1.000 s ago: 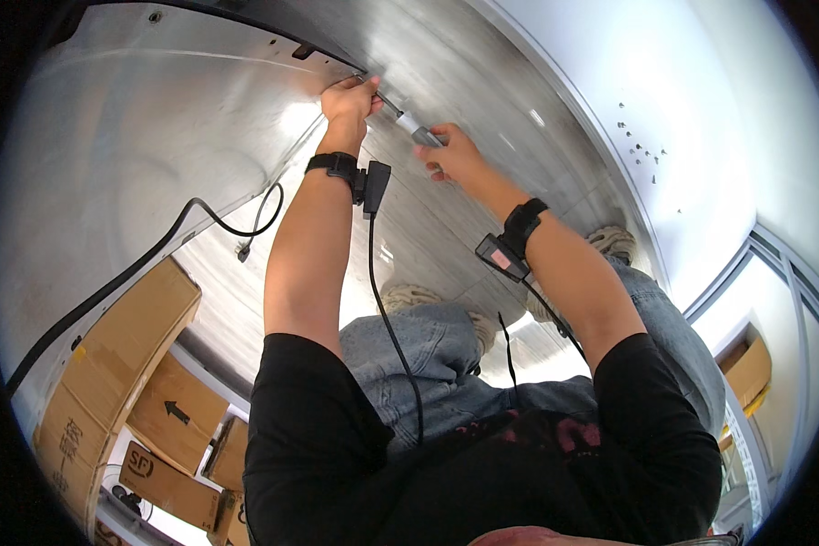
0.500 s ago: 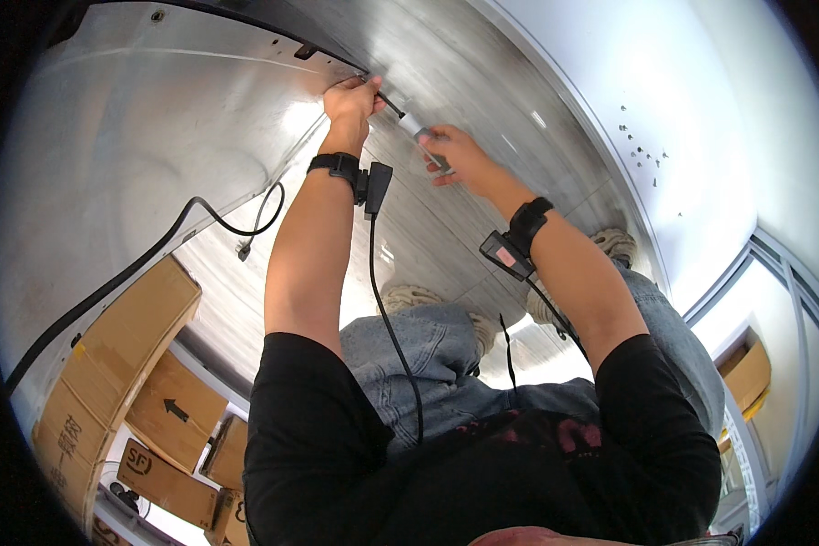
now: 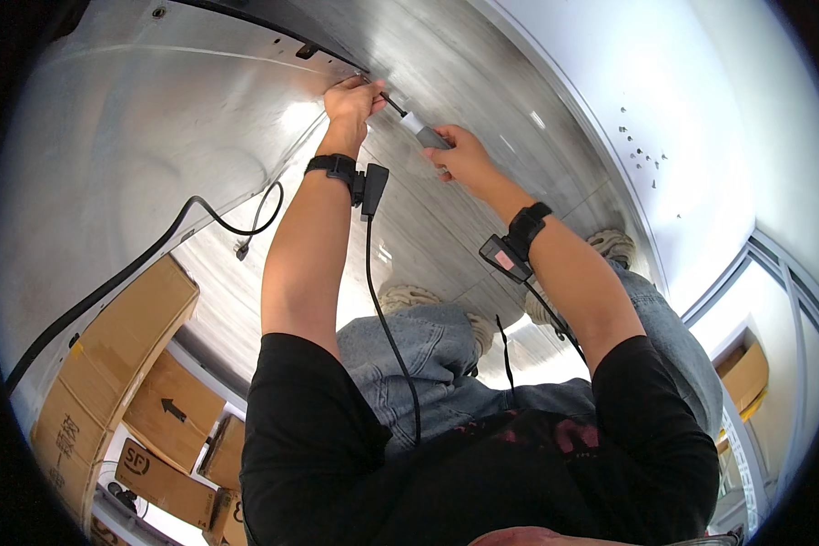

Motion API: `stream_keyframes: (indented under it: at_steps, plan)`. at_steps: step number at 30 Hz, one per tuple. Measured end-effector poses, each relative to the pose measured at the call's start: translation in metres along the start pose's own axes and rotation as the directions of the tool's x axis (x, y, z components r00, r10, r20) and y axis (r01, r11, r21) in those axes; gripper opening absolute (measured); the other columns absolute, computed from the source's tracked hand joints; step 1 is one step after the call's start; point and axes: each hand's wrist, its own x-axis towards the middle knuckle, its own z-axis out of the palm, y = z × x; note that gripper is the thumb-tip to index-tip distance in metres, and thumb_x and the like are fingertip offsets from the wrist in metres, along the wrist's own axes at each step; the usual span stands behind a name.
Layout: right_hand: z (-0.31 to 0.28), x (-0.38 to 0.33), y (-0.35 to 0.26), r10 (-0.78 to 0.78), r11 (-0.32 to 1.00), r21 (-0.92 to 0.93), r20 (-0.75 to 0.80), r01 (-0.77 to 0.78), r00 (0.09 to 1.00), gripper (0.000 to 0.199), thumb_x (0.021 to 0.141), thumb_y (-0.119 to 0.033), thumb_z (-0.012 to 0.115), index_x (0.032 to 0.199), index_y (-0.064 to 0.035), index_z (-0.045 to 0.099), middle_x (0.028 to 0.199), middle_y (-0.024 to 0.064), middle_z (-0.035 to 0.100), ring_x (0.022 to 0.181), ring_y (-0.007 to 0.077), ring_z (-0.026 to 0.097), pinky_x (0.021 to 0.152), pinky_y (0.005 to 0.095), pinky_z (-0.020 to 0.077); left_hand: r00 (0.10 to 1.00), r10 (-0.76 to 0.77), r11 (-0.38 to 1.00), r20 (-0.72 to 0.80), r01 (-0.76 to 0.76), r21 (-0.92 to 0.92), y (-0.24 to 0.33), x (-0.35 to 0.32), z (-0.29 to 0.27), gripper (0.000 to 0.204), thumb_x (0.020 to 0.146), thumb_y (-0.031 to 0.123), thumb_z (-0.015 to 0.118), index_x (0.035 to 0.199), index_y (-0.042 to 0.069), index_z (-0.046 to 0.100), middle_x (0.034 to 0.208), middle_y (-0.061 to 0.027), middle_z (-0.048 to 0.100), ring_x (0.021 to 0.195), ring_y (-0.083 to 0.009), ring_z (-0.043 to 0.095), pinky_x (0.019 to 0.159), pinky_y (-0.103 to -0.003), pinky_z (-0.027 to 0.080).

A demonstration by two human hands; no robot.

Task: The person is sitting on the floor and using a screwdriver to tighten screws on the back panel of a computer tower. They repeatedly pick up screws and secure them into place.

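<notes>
My right hand point(image 3: 462, 156) is wrapped round the grey handle of a screwdriver point(image 3: 425, 133). Its dark shaft runs up and left toward the lower corner of a large metal panel point(image 3: 182, 118). There my left hand point(image 3: 353, 98) pinches near the shaft's far end, against the panel's edge. The tool's tip is hidden by the fingers, so I cannot tell whether it sits in a screw. A black strap with a small black box is on each wrist, with a cable hanging from each.
A thick black cable point(image 3: 127, 273) crosses the panel, and a plug point(image 3: 242, 247) hangs close by. Several small screws point(image 3: 642, 153) lie on the white surface point(image 3: 701, 100) at right. Cardboard boxes point(image 3: 175, 400) stand at lower left. My knees and shoes are over the grey plank floor point(image 3: 455, 246).
My right hand's fingers have shifted on the screwdriver handle, baring more of it, and are less blurred. My left hand stays at the panel's edge.
</notes>
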Motion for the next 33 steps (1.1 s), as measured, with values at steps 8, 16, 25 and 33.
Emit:
stream_keyframes:
  at_steps: [8,16,25,33]
  plan:
    - [-0.007,-0.006,-0.007,0.099,0.990,0.093,0.076,-0.106,0.992,0.035,0.089,-0.019,0.061,0.121,-0.0049,0.055,0.092,0.0026,0.056,0.072,0.0109,0.052,0.054,0.0262,0.0416,1.000,-0.006,1.000,-0.001,0.006,-0.006,0.003,-0.002,0.002,0.033,0.077,0.001,0.073,0.105,-0.008,0.058,0.084,-0.0094,0.063,0.066,-0.0150,0.060,0.058,-0.025,0.057]
    - [-0.012,-0.004,-0.008,0.140,0.959,0.225,0.145,-0.171,0.979,0.028,0.091,-0.022,0.057,0.114,-0.0052,0.058,0.089,0.0031,0.057,0.065,0.0112,0.051,0.052,0.0254,0.0383,1.000,-0.001,1.000,-0.017,0.000,-0.011,0.008,-0.010,0.002,0.040,0.074,0.000,0.075,0.107,-0.008,0.054,0.083,-0.0103,0.062,0.062,-0.0148,0.059,0.055,-0.024,0.056]
    - [-0.015,0.002,-0.007,0.167,0.918,0.328,0.191,-0.223,0.967,0.030,0.093,-0.022,0.052,0.118,-0.0062,0.056,0.088,0.0042,0.058,0.065,0.0129,0.052,0.054,0.0264,0.0405,1.000,0.018,0.998,-0.021,-0.019,-0.052,0.003,-0.004,0.001,0.037,0.074,0.001,0.076,0.103,-0.006,0.055,0.083,-0.0097,0.062,0.060,-0.0142,0.059,0.054,-0.024,0.056]
    - [-0.002,0.015,0.013,-0.169,0.968,-0.197,-0.051,0.156,0.984,0.035,0.089,-0.019,0.059,0.119,-0.0021,0.051,0.096,0.0101,0.057,0.081,0.0239,0.057,0.075,0.0361,0.0478,0.999,0.020,0.999,-0.032,-0.021,-0.031,0.005,-0.009,0.006,0.025,0.077,0.002,0.073,0.096,-0.005,0.058,0.082,-0.0088,0.062,0.061,-0.0143,0.059,0.054,-0.025,0.056]
